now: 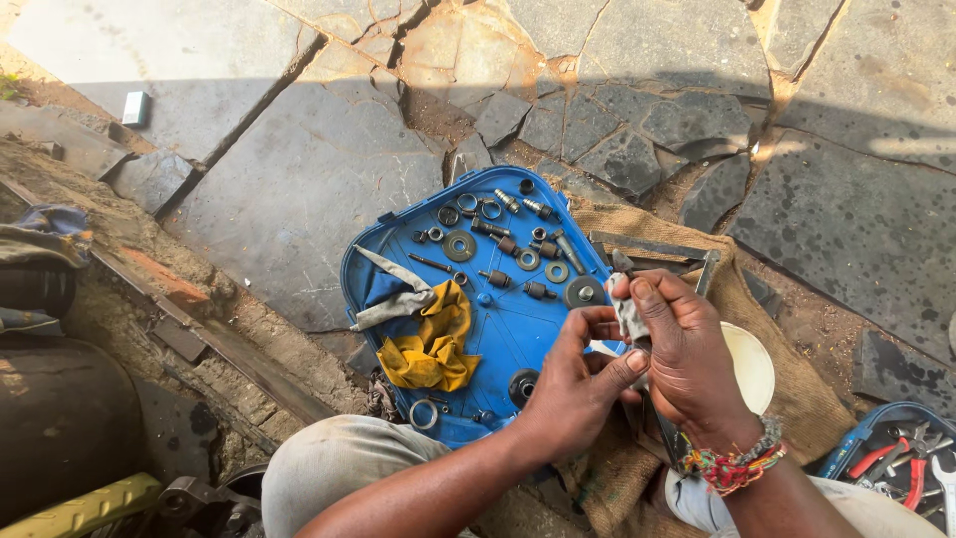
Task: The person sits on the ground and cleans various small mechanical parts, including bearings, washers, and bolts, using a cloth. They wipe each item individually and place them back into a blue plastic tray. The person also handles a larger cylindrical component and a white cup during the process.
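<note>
My left hand (575,384) and my right hand (677,349) meet above the right edge of a blue plastic tray (508,324). Both pinch a small grey rag (628,317) wrapped round a small dark metal part whose tip (622,263) shows above the fingers. A beaded bracelet (737,463) is on my right wrist. Several washers, bolts and rings (518,244) lie spread in the tray, beside a yellow cloth (433,344) and a grey cloth (393,299).
Burlap sacking (767,329) lies under my hands with a white round lid (752,364) on it. A second blue tray with red-handled pliers (901,468) sits at the lower right. A dark tyre (55,418) is at left. Cracked stone paving (299,179) surrounds everything.
</note>
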